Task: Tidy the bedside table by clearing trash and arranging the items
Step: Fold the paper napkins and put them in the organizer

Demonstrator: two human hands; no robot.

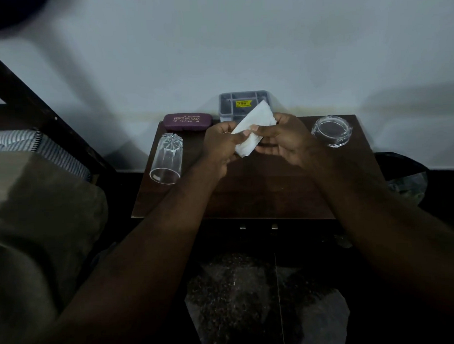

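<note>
A white tissue (255, 123) is held above the middle of the dark wooden bedside table (247, 197). My left hand (221, 146) pinches its lower left part and my right hand (281, 137) grips its right side, both hands close together. A clear drinking glass (166, 159) lies on its side at the table's left edge. A purple spectacle case (187, 121) lies at the back left. A grey divided organiser box (240, 104) with a yellow sticker stands at the back centre, partly hidden by the tissue. A glass ashtray (331, 131) sits at the back right.
A bed with a striped sheet (19, 145) and an olive blanket (37, 217) is on the left, beside a dark wooden frame. A black bin with a plastic liner (406, 181) stands right of the table. A white wall is behind the table.
</note>
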